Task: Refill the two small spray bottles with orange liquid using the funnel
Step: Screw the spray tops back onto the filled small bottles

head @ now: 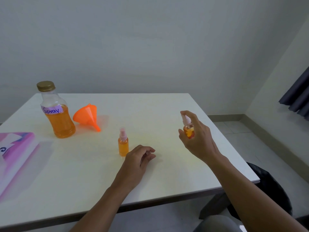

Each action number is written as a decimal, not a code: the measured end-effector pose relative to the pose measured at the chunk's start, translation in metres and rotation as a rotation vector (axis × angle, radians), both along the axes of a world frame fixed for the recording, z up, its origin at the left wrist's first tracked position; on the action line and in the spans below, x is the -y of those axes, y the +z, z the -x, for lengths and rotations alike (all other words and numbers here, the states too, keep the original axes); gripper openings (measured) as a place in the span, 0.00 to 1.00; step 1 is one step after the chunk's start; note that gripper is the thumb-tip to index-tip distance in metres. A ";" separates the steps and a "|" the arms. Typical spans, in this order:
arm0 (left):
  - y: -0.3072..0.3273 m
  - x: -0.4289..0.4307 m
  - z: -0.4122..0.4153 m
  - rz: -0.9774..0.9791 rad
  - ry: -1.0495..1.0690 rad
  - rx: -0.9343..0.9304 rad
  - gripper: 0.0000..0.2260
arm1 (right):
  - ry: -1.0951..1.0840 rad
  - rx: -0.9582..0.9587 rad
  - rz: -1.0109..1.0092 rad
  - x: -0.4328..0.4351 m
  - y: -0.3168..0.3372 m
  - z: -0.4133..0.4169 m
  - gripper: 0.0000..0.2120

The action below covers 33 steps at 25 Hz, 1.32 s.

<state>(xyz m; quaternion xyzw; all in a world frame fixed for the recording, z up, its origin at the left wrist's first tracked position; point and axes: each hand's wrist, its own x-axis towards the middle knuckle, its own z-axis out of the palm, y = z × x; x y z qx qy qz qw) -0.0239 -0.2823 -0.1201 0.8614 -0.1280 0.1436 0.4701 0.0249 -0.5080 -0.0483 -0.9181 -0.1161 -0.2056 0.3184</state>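
A large clear bottle with a gold cap and a "Spray" label stands at the back left, about half full of orange liquid. Beside it an orange funnel lies on its side. One small spray bottle with a pink pump stands upright mid-table, full of orange liquid. My left hand rests on the table just right of it, fingers loosely curled, holding nothing. My right hand holds the second small spray bottle above the table, index finger on its pink pump top.
The white table has its right edge close to my right arm. A pink and purple tissue pack lies at the left edge. A dark stool and tiled floor are at the right, a dark curtain beyond.
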 end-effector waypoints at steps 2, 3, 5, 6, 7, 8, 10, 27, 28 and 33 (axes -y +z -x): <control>0.001 0.001 0.000 0.000 -0.001 0.000 0.08 | 0.003 -0.042 0.028 -0.002 -0.002 -0.003 0.26; 0.001 0.001 0.000 -0.003 0.002 -0.001 0.08 | -0.004 -0.063 0.037 -0.002 -0.004 -0.005 0.25; 0.002 0.000 0.000 -0.009 0.009 -0.004 0.09 | -0.016 -0.086 0.093 -0.002 -0.008 -0.009 0.23; 0.001 0.000 0.000 -0.008 0.010 -0.005 0.08 | -0.018 -0.096 0.131 -0.002 -0.010 -0.010 0.22; 0.001 0.000 0.000 -0.007 0.010 -0.007 0.08 | -0.016 -0.105 0.161 -0.001 -0.012 -0.010 0.22; 0.001 0.000 0.000 -0.010 0.010 -0.006 0.08 | -0.012 -0.113 0.177 0.000 -0.014 -0.010 0.21; 0.001 0.000 0.000 -0.013 0.009 -0.003 0.08 | -0.010 -0.108 0.170 0.002 -0.017 -0.010 0.20; 0.024 0.008 -0.002 0.333 0.122 -0.101 0.09 | 0.099 -0.132 0.062 0.001 -0.007 0.004 0.27; 0.034 0.013 -0.005 0.391 0.144 -0.098 0.09 | 0.144 -0.137 0.059 0.002 -0.009 0.007 0.26; 0.080 0.037 -0.027 0.585 0.170 -0.161 0.12 | 0.240 -0.106 0.051 0.002 -0.015 0.016 0.26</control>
